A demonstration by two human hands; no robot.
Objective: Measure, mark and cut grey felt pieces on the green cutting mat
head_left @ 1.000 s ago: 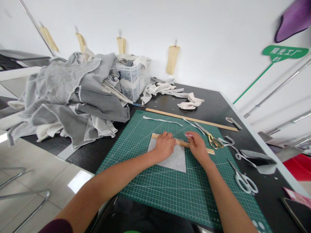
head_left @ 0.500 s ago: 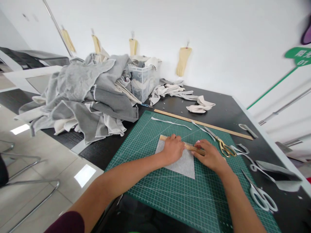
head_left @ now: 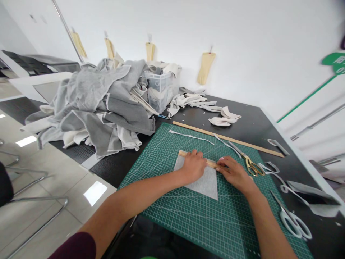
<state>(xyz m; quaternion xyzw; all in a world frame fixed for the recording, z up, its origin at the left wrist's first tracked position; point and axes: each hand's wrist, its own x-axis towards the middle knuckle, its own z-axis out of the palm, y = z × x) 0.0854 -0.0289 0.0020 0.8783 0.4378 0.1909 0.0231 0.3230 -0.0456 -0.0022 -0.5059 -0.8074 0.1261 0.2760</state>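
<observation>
A grey fabric square lies on the green cutting mat. A short wooden ruler rests across the square's far edge. My left hand presses down on the ruler and fabric, fingers curled flat on them. My right hand sits at the ruler's right part, fingers pinched around something small and pinkish that I cannot make out, held against the ruler.
A long wooden ruler and thin fabric strips lie beyond. Gold scissors and white-handled scissors lie right of the hands. A grey cloth heap, a clear bin and cream scraps fill the table's back.
The view has swung left, so everything sits further right in the picture. My right hand has slid a little along the ruler toward my left hand, which stays pressed down.
</observation>
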